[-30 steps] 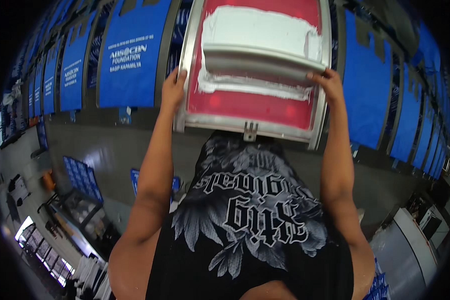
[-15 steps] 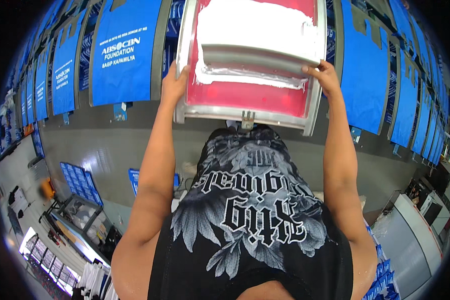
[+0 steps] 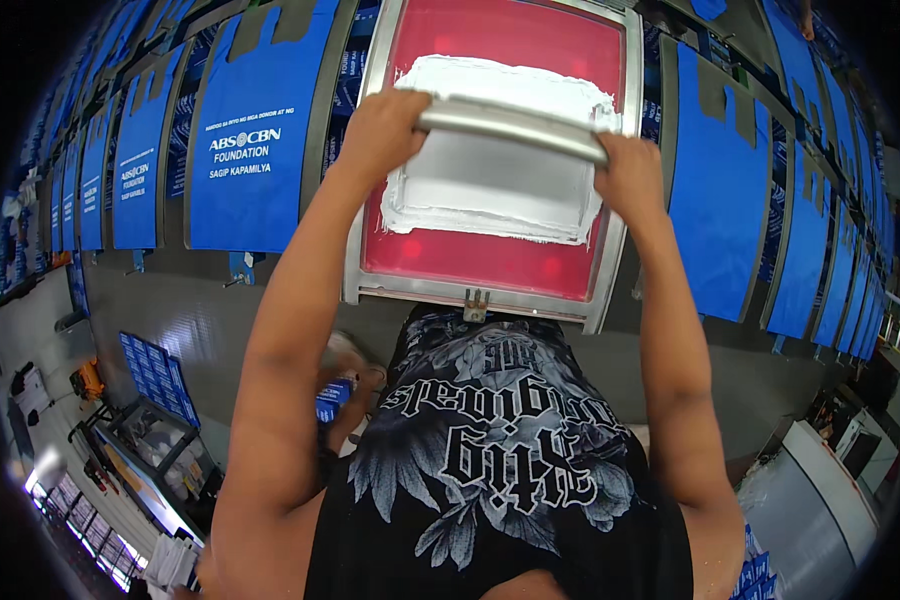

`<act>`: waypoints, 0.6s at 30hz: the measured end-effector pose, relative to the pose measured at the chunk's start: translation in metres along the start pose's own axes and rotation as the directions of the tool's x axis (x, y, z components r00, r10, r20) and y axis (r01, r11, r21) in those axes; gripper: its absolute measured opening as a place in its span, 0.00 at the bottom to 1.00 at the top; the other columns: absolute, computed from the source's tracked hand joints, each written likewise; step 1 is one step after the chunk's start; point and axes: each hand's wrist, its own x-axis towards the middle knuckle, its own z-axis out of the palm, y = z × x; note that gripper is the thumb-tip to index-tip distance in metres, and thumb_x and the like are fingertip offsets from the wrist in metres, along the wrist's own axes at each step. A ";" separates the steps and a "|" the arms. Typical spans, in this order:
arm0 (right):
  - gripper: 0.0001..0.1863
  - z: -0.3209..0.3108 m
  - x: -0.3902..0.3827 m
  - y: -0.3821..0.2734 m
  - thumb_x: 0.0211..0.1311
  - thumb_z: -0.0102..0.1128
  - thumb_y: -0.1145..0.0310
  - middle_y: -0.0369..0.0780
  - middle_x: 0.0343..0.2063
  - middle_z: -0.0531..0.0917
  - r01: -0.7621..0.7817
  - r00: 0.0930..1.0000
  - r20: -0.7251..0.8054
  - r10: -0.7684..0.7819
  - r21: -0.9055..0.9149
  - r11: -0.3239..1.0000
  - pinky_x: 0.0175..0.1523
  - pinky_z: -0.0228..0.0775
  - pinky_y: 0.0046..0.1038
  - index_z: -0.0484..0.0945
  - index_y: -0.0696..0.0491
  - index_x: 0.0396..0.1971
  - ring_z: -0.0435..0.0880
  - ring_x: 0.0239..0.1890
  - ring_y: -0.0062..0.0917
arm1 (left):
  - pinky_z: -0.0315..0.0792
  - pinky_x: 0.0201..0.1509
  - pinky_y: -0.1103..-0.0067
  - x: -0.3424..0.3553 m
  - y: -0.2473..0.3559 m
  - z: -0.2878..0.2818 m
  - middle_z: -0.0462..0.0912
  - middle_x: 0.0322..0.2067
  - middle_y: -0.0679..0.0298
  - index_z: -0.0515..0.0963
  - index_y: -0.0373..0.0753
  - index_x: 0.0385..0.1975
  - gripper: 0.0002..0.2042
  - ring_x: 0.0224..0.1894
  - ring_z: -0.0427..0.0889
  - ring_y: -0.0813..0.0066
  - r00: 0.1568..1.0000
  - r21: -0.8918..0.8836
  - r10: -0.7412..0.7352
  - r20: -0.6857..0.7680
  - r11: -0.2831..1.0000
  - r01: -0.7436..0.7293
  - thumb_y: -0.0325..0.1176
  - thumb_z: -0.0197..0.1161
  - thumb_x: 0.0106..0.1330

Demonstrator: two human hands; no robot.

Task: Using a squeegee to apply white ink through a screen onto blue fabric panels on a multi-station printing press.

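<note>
A metal-framed printing screen (image 3: 370, 240) with a red mesh lies flat on the long table in front of me. White ink (image 3: 490, 190) covers the middle of the mesh. Both hands grip a long squeegee (image 3: 510, 128) with a metal handle that lies across the screen's far part. My left hand (image 3: 382, 130) is closed on its left end and my right hand (image 3: 628, 172) on its right end.
Blue bags (image 3: 245, 150) with white print lie in rows along the table on the left, and more blue bags (image 3: 715, 190) on the right. Lower left, another stack of blue bags (image 3: 155, 375) sits by a cart. A grey bin (image 3: 820, 510) stands at lower right.
Both hands left the screen frame's side edges and took hold of the squeegee, which now sits at the far part of the mesh. The view has tilted nearer the screen.
</note>
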 end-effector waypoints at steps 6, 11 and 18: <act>0.18 0.068 -0.007 0.002 0.42 0.53 0.80 0.40 0.33 0.79 0.063 0.997 -0.031 -0.065 -0.054 0.997 0.56 0.58 0.47 0.74 0.52 0.37 0.76 0.42 0.36 | 0.66 0.50 0.67 -0.035 -0.005 0.038 0.75 0.43 0.58 0.73 0.41 0.43 0.22 0.49 0.72 0.58 0.948 0.090 -0.136 0.288 0.989 0.115 0.27 0.66 0.43; 0.27 0.007 -0.119 -0.037 0.30 0.58 0.82 0.39 0.36 0.80 -0.029 0.969 0.247 -0.023 0.204 0.979 0.63 0.52 0.48 0.75 0.51 0.40 0.76 0.43 0.36 | 0.66 0.44 0.67 -0.122 0.069 -0.023 0.77 0.30 0.60 0.77 0.40 0.34 0.21 0.38 0.75 0.59 0.905 -0.047 -0.194 0.379 0.972 0.228 0.22 0.66 0.32; 0.19 0.044 0.019 0.024 0.43 0.54 0.73 0.43 0.26 0.83 0.029 0.995 0.099 -0.023 -0.057 0.998 0.63 0.53 0.46 0.80 0.46 0.40 0.81 0.36 0.34 | 0.74 0.41 0.68 -0.004 -0.003 0.035 0.82 0.28 0.55 0.81 0.43 0.34 0.13 0.34 0.81 0.57 0.913 0.027 -0.307 0.270 0.950 0.311 0.32 0.66 0.45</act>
